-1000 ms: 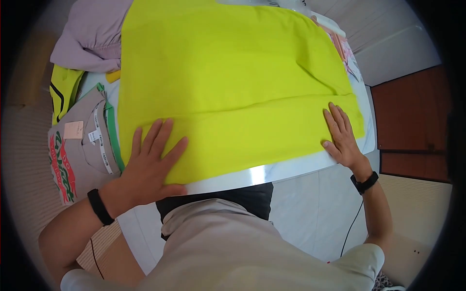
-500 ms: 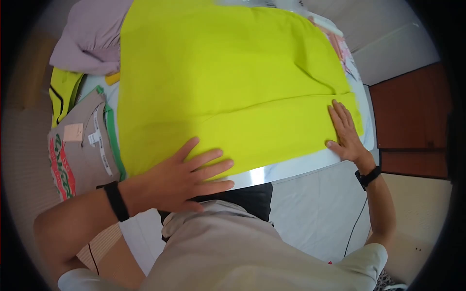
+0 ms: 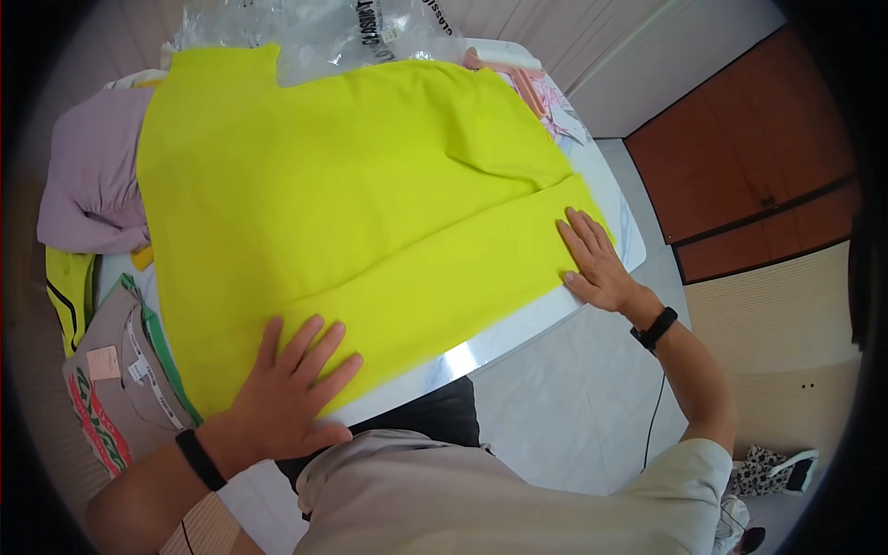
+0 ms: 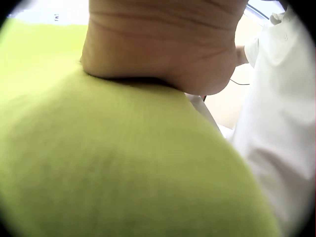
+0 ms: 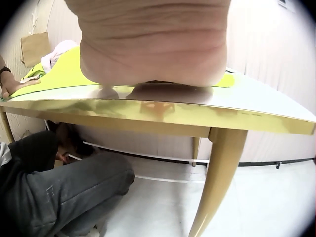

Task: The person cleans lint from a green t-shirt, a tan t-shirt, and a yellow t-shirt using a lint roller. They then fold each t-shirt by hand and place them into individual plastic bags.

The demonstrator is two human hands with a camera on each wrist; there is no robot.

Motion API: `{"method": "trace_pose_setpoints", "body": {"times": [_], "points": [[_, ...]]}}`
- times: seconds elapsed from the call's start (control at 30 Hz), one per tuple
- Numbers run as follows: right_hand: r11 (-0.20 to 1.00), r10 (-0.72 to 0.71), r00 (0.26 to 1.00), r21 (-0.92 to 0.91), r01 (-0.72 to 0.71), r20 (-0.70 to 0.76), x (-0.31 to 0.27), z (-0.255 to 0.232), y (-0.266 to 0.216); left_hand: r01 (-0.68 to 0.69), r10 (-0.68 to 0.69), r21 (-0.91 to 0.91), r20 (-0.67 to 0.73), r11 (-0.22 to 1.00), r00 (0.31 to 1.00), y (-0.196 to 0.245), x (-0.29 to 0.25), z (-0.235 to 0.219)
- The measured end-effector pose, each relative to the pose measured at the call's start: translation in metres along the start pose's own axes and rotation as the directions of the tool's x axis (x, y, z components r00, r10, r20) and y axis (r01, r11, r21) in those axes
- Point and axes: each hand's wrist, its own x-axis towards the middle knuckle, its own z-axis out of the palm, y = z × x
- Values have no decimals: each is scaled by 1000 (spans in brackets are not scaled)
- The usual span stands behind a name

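A bright yellow-green cloth point(image 3: 305, 176) lies spread over the table point(image 3: 462, 356), with a long fold running along its near part. On the cloth's near left part rests my left hand point(image 3: 287, 398), fingers spread. My right hand point(image 3: 601, 273) lies flat at the near right corner, fingers straight and thumb at the cloth's edge. In the left wrist view the heel of the left hand point(image 4: 163, 44) touches the cloth point(image 4: 123, 158). The right wrist view shows the heel of the right hand point(image 5: 153, 44) at the table edge.
Left of the cloth lie a mauve garment point(image 3: 92, 176), a grey printed shirt point(image 3: 129, 398) and a yellow piece with black trim point(image 3: 69, 287). Clear plastic bags point(image 3: 319, 37) are at the far side, a pink item point(image 3: 532, 92) at the far right. A brown cabinet point(image 3: 740, 148) stands to the right.
The head view has turned and shifted, showing more of the bags. My left hand moved rightward along the near edge, then back left onto the cloth. The right hand stays at its corner.
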Motion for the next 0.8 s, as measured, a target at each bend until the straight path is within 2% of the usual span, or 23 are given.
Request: {"method": "trace_pose_setpoints", "body": {"times": [0.13,0.23,0.27,0.3,0.37,0.4,0.5,0.6,0.7,0.8], "points": [[998,-47,992,27,50,-116,-24,-10,-10,-44,45,-22,47,999,998,16,-9,3],[978,70,996,200,-57,-54,-10,-45,2,-57,58,-37,35,998,998,17,-11,1],[984,158,956,123,-130,-248,3,-39,6,-53,54,-45,31,998,998,18,-10,0],[959,265,910,181,-216,-318,20,-42,11,-51,52,-55,28,997,998,18,-9,-1],[904,416,865,233,-359,-281,61,-50,29,-46,48,-61,24,997,999,20,-9,-2],[805,562,807,343,-483,-181,82,-61,22,-42,43,-57,19,997,999,21,-9,-3],[794,604,773,235,-561,-194,131,-39,43,-23,24,-54,13,998,1000,23,-10,-2],[817,575,803,153,-555,-158,162,-25,57,-7,8,-64,10,998,1000,24,-12,-2],[785,619,753,154,-600,-223,168,-19,69,13,-12,-78,11,997,1000,25,-15,-2],[788,615,735,213,-578,-285,160,-12,77,8,-7,-54,24,999,1000,24,-16,-1]]}}
